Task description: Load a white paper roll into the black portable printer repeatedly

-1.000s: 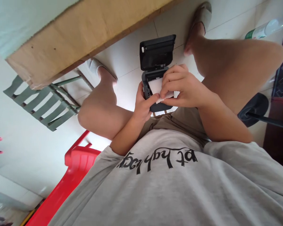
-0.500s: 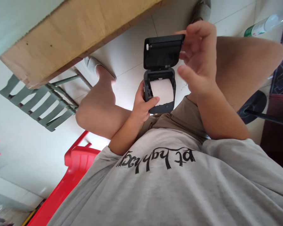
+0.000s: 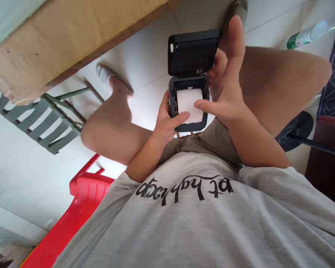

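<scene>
The right hand [image 3: 227, 91] has changed most: a second ago its fingers were bunched over the paper roll [image 3: 190, 100], half a second ago it was held off to the right with its thumb clear of the roll, and now the thumb reaches across the right rim so that its tip lies over the paper's right edge. Whether that tip presses on the paper cannot be told. The other right fingers stand wide of the thumb, beside the right edge of the raised lid [image 3: 194, 56], which partly hides them; the index finger points up past it. The left hand [image 3: 167, 121] keeps its grip on the left side of the small black thermal printer [image 3: 190, 79], thumb laid over the lower left of the paper, just as in both earlier frames. The printer is held above the lap, between the knees, lid open throughout, the white roll seated inside with its ragged end toward the person. The view has shifted slightly, so the wooden table [image 3: 72, 41] and the green slatted chair [image 3: 41, 122] sit farther left. The plastic bottle [image 3: 307, 35] remains beyond the right knee.
</scene>
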`<state>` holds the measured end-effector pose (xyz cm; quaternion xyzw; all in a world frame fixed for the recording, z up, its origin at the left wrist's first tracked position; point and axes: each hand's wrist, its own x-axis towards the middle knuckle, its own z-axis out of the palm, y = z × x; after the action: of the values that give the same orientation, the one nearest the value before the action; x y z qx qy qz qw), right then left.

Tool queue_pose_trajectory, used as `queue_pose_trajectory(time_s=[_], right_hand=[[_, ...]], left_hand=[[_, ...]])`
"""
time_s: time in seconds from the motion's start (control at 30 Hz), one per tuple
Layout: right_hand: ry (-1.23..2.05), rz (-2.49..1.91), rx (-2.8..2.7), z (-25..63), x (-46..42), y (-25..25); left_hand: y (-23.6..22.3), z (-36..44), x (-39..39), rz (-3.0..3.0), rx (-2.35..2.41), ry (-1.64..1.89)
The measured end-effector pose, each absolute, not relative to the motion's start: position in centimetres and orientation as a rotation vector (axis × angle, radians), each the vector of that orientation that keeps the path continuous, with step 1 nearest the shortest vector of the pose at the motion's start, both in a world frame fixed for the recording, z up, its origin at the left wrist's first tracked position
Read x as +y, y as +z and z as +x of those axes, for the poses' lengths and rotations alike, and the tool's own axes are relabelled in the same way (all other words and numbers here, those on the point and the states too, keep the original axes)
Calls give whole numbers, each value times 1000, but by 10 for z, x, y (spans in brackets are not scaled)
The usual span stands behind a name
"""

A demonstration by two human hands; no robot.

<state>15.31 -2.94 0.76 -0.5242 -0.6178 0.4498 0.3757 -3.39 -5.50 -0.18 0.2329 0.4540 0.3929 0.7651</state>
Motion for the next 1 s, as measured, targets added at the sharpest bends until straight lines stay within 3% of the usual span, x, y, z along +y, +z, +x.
queue_pose_trajectory(time_s=[0.13, 0.3, 0.57, 1.0], right_hand=[[1131, -1167, -1357, 152, -27, 9], [1115, -1255, -1555, 150, -27, 7], [1607, -1248, -1428, 137, -30, -12], [1483, -1339, -1372, 115, -19, -9]], left_hand=[[-5, -34, -53, 518, 988, 820], [-6, -38, -53, 508, 973, 869], [-6, -38, -51, 452, 1105, 983], [-10, -32, -43, 426, 1127, 1073]])
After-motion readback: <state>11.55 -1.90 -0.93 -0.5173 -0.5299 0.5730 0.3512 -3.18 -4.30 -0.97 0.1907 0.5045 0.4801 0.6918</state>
